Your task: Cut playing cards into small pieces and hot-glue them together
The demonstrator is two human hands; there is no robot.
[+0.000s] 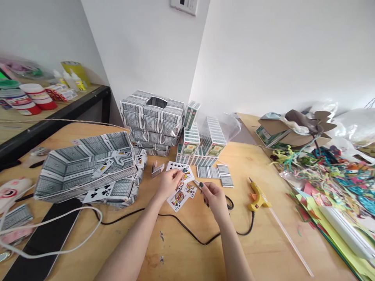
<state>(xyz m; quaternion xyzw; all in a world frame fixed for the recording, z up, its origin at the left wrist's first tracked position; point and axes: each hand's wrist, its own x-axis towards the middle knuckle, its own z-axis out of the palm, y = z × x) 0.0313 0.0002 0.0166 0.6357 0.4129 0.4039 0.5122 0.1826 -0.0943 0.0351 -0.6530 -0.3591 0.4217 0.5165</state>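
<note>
My left hand [170, 182] is closed in a pinch on a playing card [188, 175], a face card, just left of the scissors. In my right hand [215, 196] is a pair of scissors [197, 182], its blades pointing at that card and a dark handle loop [230, 202] showing beyond my fingers. Beneath my hands lie several loose cards, among them a jack [177, 200] and a smaller cut piece [191, 190]. A spade card [172, 166] rests partly behind my left fingers. To the right, folded card strips [208, 172] lie face down.
An open box made of cards [63, 166] stands left, and a stacked card-covered box [152, 113] behind. Card packs [215, 134] are piled at the back. A yellow glue gun [258, 197] lies right, its black cord [187, 228] crossing the table before me. Craft scraps [331, 175] cover the far right.
</note>
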